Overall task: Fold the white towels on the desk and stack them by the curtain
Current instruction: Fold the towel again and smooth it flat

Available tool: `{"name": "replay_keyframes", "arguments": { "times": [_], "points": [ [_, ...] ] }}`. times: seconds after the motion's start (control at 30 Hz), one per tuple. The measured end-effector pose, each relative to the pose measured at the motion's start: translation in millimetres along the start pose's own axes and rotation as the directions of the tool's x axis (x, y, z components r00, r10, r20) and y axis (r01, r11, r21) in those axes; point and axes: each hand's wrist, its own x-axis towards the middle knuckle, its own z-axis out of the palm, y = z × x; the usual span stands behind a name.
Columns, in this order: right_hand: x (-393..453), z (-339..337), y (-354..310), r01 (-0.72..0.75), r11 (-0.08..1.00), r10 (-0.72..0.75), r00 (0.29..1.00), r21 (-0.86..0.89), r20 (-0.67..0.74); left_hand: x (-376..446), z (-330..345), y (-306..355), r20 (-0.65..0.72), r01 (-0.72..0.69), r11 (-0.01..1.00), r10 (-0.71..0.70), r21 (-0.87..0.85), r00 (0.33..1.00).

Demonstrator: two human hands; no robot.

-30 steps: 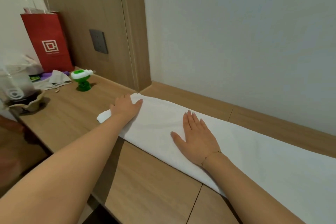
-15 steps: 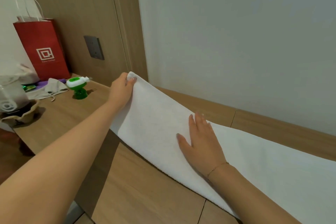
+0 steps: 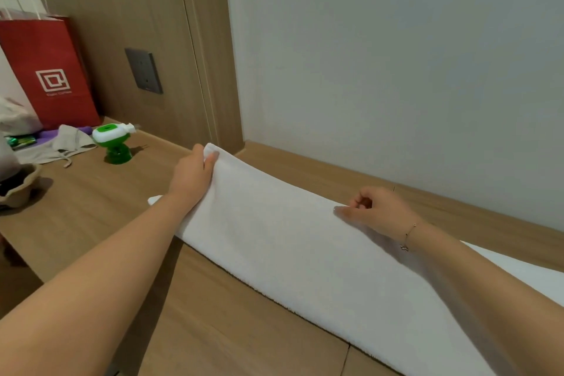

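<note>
A long white towel (image 3: pixel 283 250) lies along the wooden desk (image 3: pixel 91 210), running from the middle to the lower right edge of the view. My left hand (image 3: pixel 192 174) pinches the towel's far left corner and holds it raised off the desk. Further right, my right hand (image 3: pixel 375 210) grips the towel's far edge between thumb and fingers. The stretch of towel between the two hands is lifted and slopes down toward me. The curtain is out of view.
At the far left of the desk stand a red paper bag (image 3: pixel 45 70), a green and white bottle (image 3: pixel 114 143), a grey cloth (image 3: pixel 61 143) and a dark bowl (image 3: pixel 15 189). A dark wall socket (image 3: pixel 143 70) sits on the wood panel. A pale wall backs the desk.
My left hand picked up the towel's left corner from the desk. My right hand left its flat press on the towel, moved to the far edge and pinched it.
</note>
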Motion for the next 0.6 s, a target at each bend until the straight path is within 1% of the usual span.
{"name": "replay_keyframes", "arguments": {
  "times": [0.1, 0.13, 0.23, 0.27, 0.4, 0.53, 0.6],
  "points": [
    [2.4, -7.8, 1.2, 0.032, 0.995, -0.026, 0.997, -0.091, 0.072, 3.2, -0.1, 0.0, 0.008, -0.011, 1.000, 0.011, 0.014, 1.000],
    [3.6, -9.6, 2.5, 0.049, 0.995, -0.043, 0.996, -0.085, 0.078, 4.5, -0.7, 0.8, 0.011, -0.016, 1.000, 0.015, 0.023, 1.000],
    [6.2, -10.8, 10.8, 0.069, 0.992, -0.073, 0.997, 0.103, 0.035, 5.8, -6.5, 5.4, 0.000, -0.051, 0.997, 0.051, 0.064, 0.999],
    [6.9, -10.5, 13.6, 0.078, 0.992, -0.079, 0.997, 0.103, 0.008, 6.6, -8.2, 5.5, -0.007, -0.063, 0.995, 0.063, 0.081, 0.998],
    [9.9, -7.5, 20.5, 0.099, 0.995, -0.100, 0.993, -0.013, -0.063, 11.3, -7.1, -3.3, 0.006, -0.083, 0.977, 0.083, 0.194, 0.997],
    [12.9, -3.2, 20.7, 0.084, 0.964, -0.111, 0.989, -0.252, -0.097, 15.0, -2.3, -7.2, 0.059, -0.112, 0.954, 0.100, 0.278, 0.993],
    [12.3, -2.1, 20.6, 0.062, 0.948, -0.114, 0.982, -0.313, -0.153, 17.9, -1.6, -7.3, 0.075, -0.134, 0.930, 0.115, 0.343, 0.991]
  ]
}}
